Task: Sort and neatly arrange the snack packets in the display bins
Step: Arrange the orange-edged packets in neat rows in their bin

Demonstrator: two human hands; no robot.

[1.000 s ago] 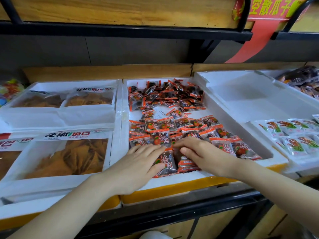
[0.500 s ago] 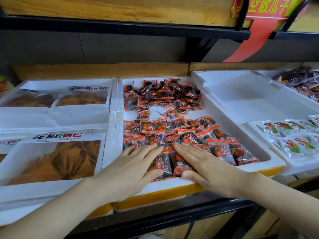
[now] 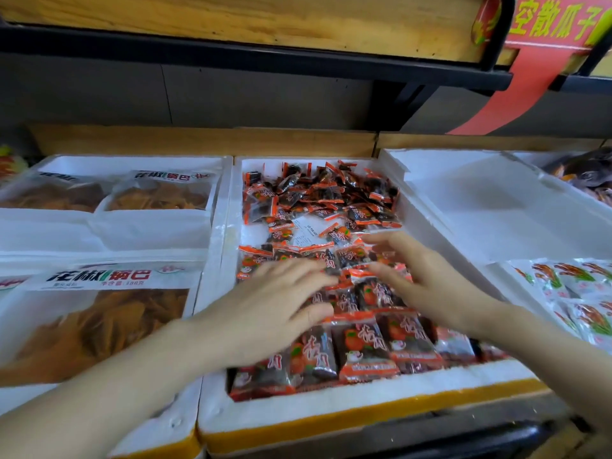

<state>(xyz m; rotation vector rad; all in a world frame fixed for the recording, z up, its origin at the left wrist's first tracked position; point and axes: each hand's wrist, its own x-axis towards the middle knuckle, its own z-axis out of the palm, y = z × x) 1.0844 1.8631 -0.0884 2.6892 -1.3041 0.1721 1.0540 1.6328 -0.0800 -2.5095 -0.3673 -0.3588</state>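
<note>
White foam bin (image 3: 331, 407) (chipped rim), glossy rectangular snack packets (image 3: 362, 351)

Upper shelf (image 3: 231, 21): varnished wooden board across the top.
Black metal rail (image 3: 231, 58): runs under that board's front edge.
Red sign (image 3: 556, 21): yellow characters, top right corner.
Red strip (image 3: 516, 91): hangs slanting below the sign.
Grey back panel (image 3: 265, 94): plain, one vertical seam.
Wooden backboard (image 3: 198, 140): low, along the panel's foot.
Paper slip (image 3: 308, 235): white, printed, lying flat in the middle bin (image 3: 331, 407), toward its far half.
</note>
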